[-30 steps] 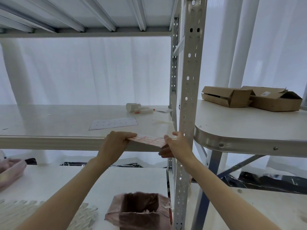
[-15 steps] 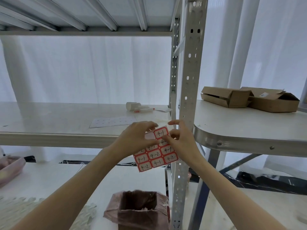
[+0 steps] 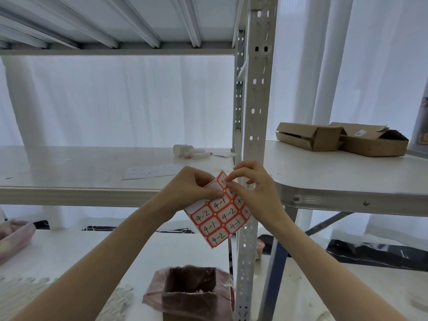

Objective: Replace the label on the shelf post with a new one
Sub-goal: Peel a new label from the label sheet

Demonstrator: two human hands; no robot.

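A sheet of red-bordered labels (image 3: 217, 216), handwritten 4-1 and 4-2, hangs tilted in front of the shelf edge. My left hand (image 3: 192, 191) grips the sheet's upper left part, where some label spots are blank. My right hand (image 3: 252, 188) pinches the top corner label (image 3: 223, 179) between thumb and forefinger. The grey perforated shelf post (image 3: 257, 100) stands upright just behind my right hand; I see no label on its visible face.
A used backing sheet (image 3: 152, 171) and small white tubes (image 3: 187, 151) lie on the middle shelf (image 3: 69, 193). A bag-lined bin (image 3: 192, 293) stands below. Two cardboard boxes (image 3: 340, 137) rest on the white table (image 3: 347, 198) to the right.
The label sheet was lifted off the shelf edge and turned face-on. My right thumb and forefinger moved up to its top corner label.
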